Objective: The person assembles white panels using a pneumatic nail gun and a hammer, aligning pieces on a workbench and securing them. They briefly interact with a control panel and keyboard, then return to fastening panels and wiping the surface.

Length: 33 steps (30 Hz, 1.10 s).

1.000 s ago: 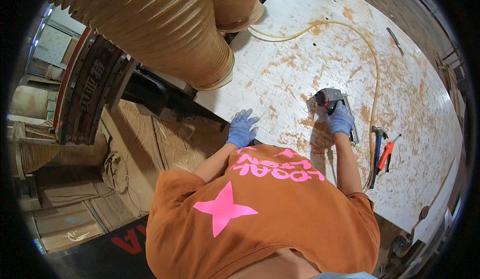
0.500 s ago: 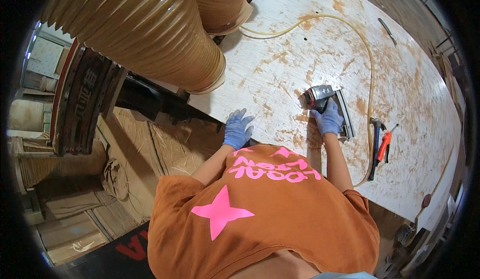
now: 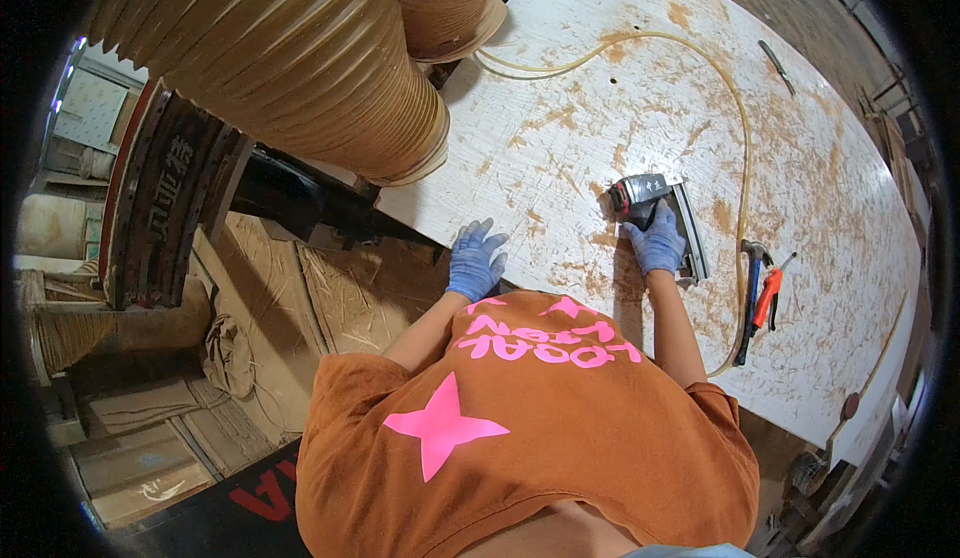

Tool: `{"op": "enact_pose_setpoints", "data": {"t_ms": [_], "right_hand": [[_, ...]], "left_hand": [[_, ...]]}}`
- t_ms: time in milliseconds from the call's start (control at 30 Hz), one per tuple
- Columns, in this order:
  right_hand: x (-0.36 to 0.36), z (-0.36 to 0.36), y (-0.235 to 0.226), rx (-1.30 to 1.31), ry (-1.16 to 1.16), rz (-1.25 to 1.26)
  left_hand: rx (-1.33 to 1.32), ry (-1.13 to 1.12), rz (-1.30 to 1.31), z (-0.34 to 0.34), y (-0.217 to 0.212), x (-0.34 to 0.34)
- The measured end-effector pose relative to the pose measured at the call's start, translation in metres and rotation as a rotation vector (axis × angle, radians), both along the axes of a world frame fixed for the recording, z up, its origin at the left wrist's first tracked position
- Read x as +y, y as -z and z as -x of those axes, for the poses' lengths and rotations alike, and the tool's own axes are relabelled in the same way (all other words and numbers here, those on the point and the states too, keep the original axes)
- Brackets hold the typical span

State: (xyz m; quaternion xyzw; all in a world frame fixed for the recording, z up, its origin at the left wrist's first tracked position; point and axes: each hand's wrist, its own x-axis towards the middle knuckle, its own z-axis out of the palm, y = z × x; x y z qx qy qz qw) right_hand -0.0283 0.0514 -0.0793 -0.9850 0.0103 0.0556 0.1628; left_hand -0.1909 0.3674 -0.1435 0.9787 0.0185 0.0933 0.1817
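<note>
Spans the upper right as a broad pale tabletop [image 3: 800, 108], streaked with orange-brown sawdust. Looms over the upper left as two big ribbed ducts [image 3: 290, 58], tan and corrugated, mouths ending at the tabletop's near edge. Fills the lower middle as an orange shirt [image 3: 540, 438] with a pink star and pink print. Loops across the tabletop as a yellowish hose [image 3: 745, 158], curving from near the ducts round to the right and down past the tools.

Sits on the tabletop right of centre as a grey nailer [image 3: 660, 208] with a red end and a long straight magazine pointing toward the near edge. Closed round the nailer's handle, the gloved right hand [image 3: 657, 246], fingers wrapped over it, pressing the tool flat on the board. Rests at the tabletop's near edge, the gloved left hand [image 3: 474, 261], fingers spread and flat, holding nothing, well apart from the nailer.

Lie just right of the nailer, inside the hose's curve, a hammer [image 3: 750, 298] and orange-handled pliers [image 3: 768, 296], side by side.
</note>
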Motion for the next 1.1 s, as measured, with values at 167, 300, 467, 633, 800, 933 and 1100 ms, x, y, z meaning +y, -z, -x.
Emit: {"op": "enact_pose_setpoints", "data": {"t_ms": [167, 300, 467, 633, 800, 933, 1100], "right_hand": [[0.002, 0.002, -0.004, 0.013, 0.004, 0.009], [-0.001, 0.0, 0.001, -0.002, 0.002, 0.014], [-0.002, -0.001, 0.001, -0.016, -0.007, 0.014], [0.002, -0.002, 0.0, -0.018, 0.01, 0.011], [0.002, -0.002, -0.002, 0.012, 0.014, 0.031], [0.005, 0.0, -0.008, 0.03, 0.011, 0.033], [0.005, 0.003, -0.004, 0.004, -0.005, 0.063]], "left_hand": [[0.009, 0.003, -0.004, 0.001, -0.005, -0.001], [-0.002, 0.002, -0.007, 0.0, -0.004, -0.002], [-0.031, 0.0, 0.026, -0.001, -0.004, -0.002], [-0.024, -0.012, 0.029, -0.001, -0.008, -0.003], [-0.001, -0.004, 0.02, -0.002, -0.011, -0.003], [-0.023, -0.008, 0.028, 0.001, -0.015, -0.003], [-0.044, -0.01, 0.049, 0.002, -0.016, -0.003]]}}
